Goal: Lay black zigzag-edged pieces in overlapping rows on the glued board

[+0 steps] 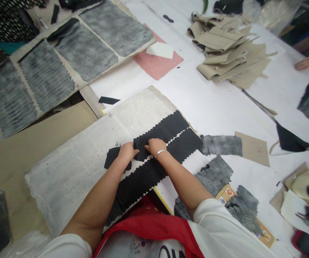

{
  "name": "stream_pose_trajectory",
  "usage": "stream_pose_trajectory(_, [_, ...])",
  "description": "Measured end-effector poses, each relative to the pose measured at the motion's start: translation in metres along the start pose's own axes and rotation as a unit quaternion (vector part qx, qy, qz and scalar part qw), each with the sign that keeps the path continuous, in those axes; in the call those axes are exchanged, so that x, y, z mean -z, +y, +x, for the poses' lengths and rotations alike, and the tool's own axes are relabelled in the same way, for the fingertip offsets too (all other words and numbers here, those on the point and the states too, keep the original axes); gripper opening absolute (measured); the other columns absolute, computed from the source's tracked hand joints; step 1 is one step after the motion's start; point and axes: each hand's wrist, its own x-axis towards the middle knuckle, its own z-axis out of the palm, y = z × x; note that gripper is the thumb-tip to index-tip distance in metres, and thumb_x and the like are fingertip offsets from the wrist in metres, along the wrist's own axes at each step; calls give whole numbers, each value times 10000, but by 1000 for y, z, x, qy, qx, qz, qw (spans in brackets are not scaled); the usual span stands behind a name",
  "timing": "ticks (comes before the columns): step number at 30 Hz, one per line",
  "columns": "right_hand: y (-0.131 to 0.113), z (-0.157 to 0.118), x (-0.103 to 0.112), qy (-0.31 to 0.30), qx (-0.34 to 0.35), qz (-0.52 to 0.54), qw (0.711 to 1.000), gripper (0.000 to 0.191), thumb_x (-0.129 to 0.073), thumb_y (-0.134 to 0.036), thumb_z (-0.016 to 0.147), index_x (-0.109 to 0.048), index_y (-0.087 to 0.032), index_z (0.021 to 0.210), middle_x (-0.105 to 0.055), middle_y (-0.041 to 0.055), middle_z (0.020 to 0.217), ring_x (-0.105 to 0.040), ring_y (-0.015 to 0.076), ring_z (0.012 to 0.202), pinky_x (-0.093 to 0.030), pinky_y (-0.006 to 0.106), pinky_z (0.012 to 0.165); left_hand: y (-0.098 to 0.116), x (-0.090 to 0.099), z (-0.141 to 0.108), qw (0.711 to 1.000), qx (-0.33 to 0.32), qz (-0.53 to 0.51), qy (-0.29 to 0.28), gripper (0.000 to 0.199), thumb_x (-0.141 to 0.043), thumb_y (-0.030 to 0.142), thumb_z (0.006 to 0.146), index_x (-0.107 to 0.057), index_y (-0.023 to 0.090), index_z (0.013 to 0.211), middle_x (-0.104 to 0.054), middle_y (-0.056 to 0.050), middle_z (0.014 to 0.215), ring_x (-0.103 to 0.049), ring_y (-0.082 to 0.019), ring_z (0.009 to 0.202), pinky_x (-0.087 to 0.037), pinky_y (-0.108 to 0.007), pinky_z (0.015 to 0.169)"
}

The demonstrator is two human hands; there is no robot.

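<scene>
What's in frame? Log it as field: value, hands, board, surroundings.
left hand: at the left end of the upper black strip
right hand: on the upper black strip, bracelet at wrist
work surface: pale board
nearer the body: lower black strip, scalloped edges
upper left: grey textured panels
upper right: beige pile
far right: another person's hand

Soft, even light; the outer edges look blurred, perhaps lens-stretched.
</scene>
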Motion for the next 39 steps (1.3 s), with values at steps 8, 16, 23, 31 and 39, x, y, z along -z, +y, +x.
stream_pose_trajectory(8, [1, -2, 1, 16, 1, 17, 1000, 303, -557, -415, 825, -686, -158, 920, -679, 139, 973, -625, 244, 929, -460, 311, 765, -18, 21, -14, 996, 23, -82, 4, 186, -614, 327, 728, -685, 164, 785, -676, -62, 698, -637, -197, 662, -479, -269, 613])
stream_pose_trajectory(16, [5, -9, 15, -42, 140, 426, 893, 337, -583, -501, 778, -597, -165, 799, -595, -23, 692, -523, 86, 617, -405, 203, 585, -27, 34, -23, 896, -34, -430, -104, 441, -706, 474, 622, -698, 123, 889, -699, -40, 767, -635, -184, 687, -510, -293, 653])
stream_pose_trajectory(23, [10, -1, 11, -92, 99, 567, 813, 419, -738, -457, 556, -426, -182, 609, -406, -106, 500, -346, 42, 454, -272, 183, 449, -12, 24, -10, 892, -63, -442, -72, 489, -689, 526, 617, -691, 117, 885, -709, -61, 873, -643, -214, 806, -507, -319, 743])
stream_pose_trajectory(31, [33, 23, 29, 23, 81, 501, 861, 369, -760, -369, 572, -449, -176, 620, -423, -104, 514, -378, 44, 479, -318, 166, 465, 13, 23, 29, 927, -113, -356, 43, 316, -602, 391, 714, -683, 134, 877, -713, -39, 873, -646, -212, 841, -512, -296, 728])
stream_pose_trajectory(39, [90, 73, 93, 111, 24, 268, 957, 146, -616, -291, 782, -642, -160, 722, -634, -11, 664, -561, 83, 609, -404, 175, 568, 78, 37, 123, 915, -97, -385, 69, 244, -620, 310, 691, -687, 135, 846, -719, -58, 827, -662, -206, 771, -520, -289, 685])
